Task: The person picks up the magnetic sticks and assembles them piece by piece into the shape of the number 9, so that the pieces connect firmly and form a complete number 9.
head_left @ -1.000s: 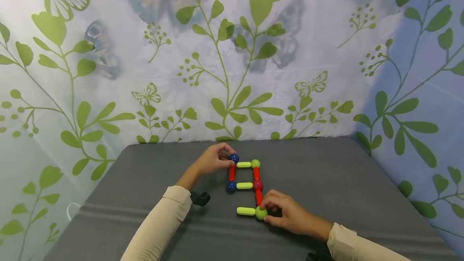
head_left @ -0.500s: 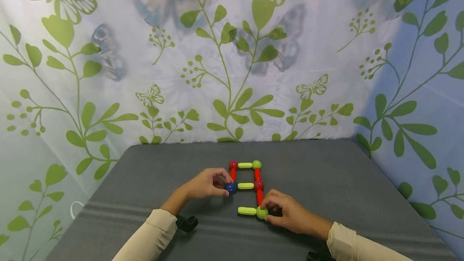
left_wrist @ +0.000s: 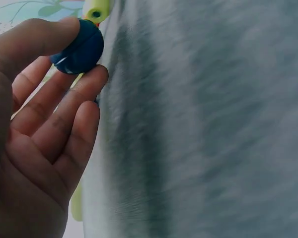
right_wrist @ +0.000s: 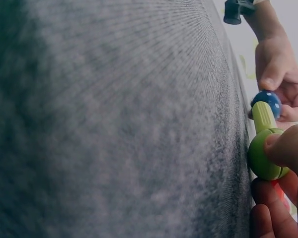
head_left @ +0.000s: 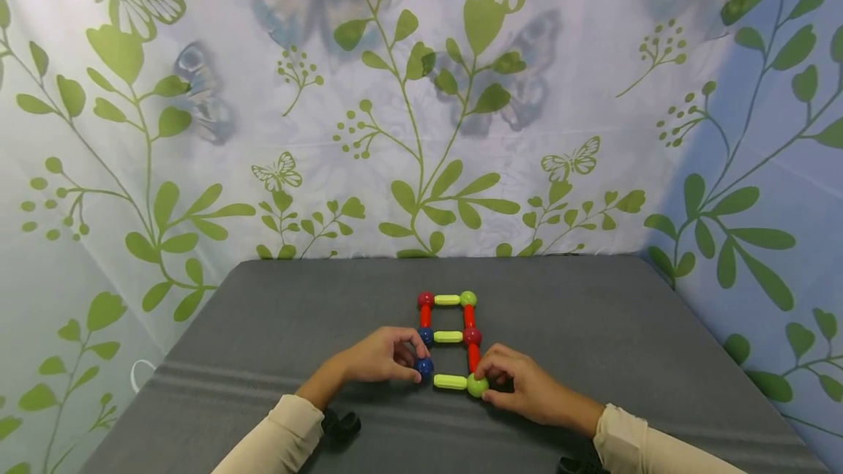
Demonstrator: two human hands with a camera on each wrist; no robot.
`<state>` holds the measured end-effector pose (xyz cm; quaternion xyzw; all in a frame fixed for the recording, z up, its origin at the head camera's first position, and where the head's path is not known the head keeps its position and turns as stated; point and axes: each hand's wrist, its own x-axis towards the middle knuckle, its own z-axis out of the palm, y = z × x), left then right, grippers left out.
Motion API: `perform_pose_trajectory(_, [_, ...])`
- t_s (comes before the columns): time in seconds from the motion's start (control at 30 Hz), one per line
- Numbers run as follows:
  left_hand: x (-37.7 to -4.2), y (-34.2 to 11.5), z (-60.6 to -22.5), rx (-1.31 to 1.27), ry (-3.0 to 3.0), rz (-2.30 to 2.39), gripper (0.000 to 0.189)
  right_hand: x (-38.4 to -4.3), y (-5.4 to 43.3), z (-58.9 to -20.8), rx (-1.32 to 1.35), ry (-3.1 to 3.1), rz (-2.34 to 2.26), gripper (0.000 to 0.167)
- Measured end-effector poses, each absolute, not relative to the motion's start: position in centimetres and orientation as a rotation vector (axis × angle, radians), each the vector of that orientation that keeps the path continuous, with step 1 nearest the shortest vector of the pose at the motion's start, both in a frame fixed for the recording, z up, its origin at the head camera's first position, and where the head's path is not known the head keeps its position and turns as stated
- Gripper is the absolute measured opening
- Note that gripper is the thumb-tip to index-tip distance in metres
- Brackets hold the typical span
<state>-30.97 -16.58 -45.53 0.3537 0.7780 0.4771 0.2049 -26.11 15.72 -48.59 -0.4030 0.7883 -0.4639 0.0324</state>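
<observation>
My left hand [head_left: 384, 355] pinches a blue ball [head_left: 424, 368] between thumb and fingers. In the left wrist view the blue ball [left_wrist: 87, 49] is close to the holed end of a light-green rod [left_wrist: 97, 11]. From above, only a narrow gap shows between ball and lower rod [head_left: 451, 382]. My right hand [head_left: 523, 390] grips the green ball [head_left: 477, 386] at that rod's other end. Red rods [head_left: 474, 358] and light-green rods join the balls into a ladder shape: a closed square with red [head_left: 426, 300], green [head_left: 468, 300], red [head_left: 472, 336] and blue [head_left: 426, 336] corners, plus the lower arm.
The build lies on a grey cloth-covered table [head_left: 316, 291]. A curtain with leaves and butterflies [head_left: 421, 93] hangs behind the table's back edge. Black wrist straps [head_left: 341, 426] sit below both cuffs. A white loop [head_left: 140, 374] shows beyond the left edge.
My left hand came from the top-left corner toward me with the blue ball, past the middle blue ball, to the lower rod's free end. The right hand stays on the green ball.
</observation>
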Motion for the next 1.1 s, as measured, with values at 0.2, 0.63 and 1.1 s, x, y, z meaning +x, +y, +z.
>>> perform_pose_trajectory(0.2, [-30.5,-16.4,-46.0,0.982,2.218,1.278,0.029,-26.0,15.6,-48.7,-1.219,2.478,-1.404,0.030])
perform_pose_trajectory(0.63, [-30.4,-16.2,-45.7,1.057,2.259,1.175,0.033,-26.1,15.6,-48.0,-1.267,2.450,-1.409,0.025])
perform_pose_trajectory(1.1, [-30.3,-16.0,-44.9,1.100,2.239,1.118,0.031,-25.9,15.6,-47.7,-1.253,2.455,-1.396,0.026])
